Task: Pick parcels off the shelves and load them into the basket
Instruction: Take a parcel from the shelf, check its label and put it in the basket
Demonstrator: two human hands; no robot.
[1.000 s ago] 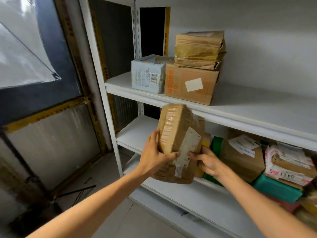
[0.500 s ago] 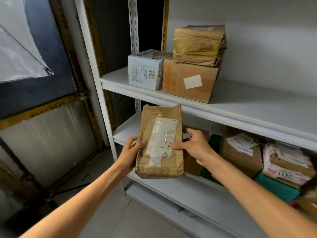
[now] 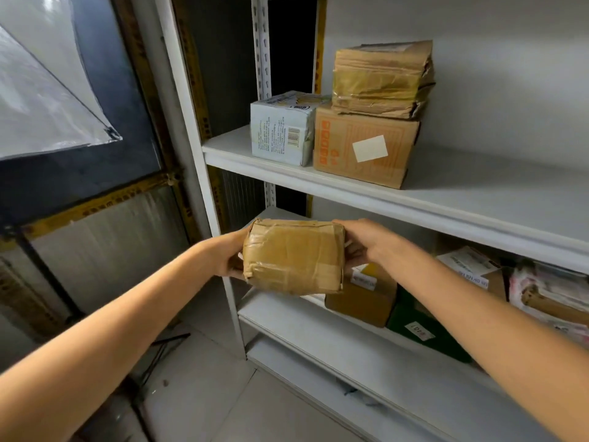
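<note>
A brown taped parcel [image 3: 293, 256] is held in the air in front of the white shelf unit [image 3: 398, 202], level with the middle shelf. My left hand [image 3: 228, 255] grips its left end and my right hand [image 3: 369, 244] grips its right end. A plain taped side of the parcel faces me; its label is out of sight. No basket is in view.
On the upper shelf stand a pale blue box [image 3: 280, 129], an orange-printed carton [image 3: 363, 148] and a crumpled brown parcel [image 3: 382, 78] on top of it. More parcels [image 3: 360, 298] crowd the middle shelf to the right. Dark panels and a floor [image 3: 197, 393] lie to the left.
The parcel has been turned from standing upright with its label toward me to lying sideways with a plain taped side facing me. Both hands have shifted to its ends.
</note>
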